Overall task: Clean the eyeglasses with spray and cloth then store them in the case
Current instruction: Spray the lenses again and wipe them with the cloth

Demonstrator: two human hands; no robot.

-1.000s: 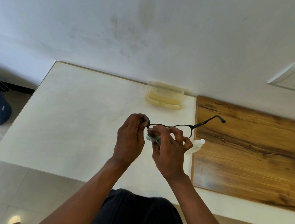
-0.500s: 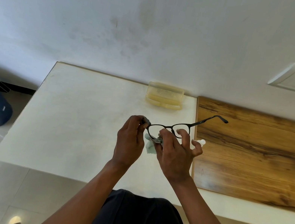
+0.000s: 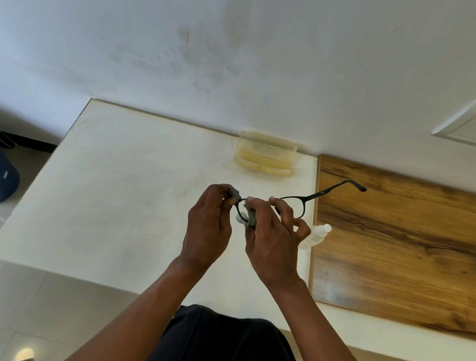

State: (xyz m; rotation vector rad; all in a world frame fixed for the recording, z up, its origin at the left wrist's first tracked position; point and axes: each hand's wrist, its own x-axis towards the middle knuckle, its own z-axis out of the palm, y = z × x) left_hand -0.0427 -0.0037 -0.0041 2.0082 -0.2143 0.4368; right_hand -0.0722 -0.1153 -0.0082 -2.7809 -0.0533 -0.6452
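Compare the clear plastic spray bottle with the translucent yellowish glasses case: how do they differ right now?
The clear plastic spray bottle lies on its side near the white tabletop's seam with the wood panel, partly hidden behind the right hand. The translucent yellowish glasses case sits farther back against the wall, open, wider, boxy and in full view. Both rest untouched on the tabletop.

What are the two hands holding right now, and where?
Left hand pinches the black-framed eyeglasses at their left end. Right hand pinches a small grey cloth round the left lens.

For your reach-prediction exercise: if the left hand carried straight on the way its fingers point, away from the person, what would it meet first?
Probably the open case at the wall; only bare white tabletop lies between it and the left hand, though depth is uncertain.
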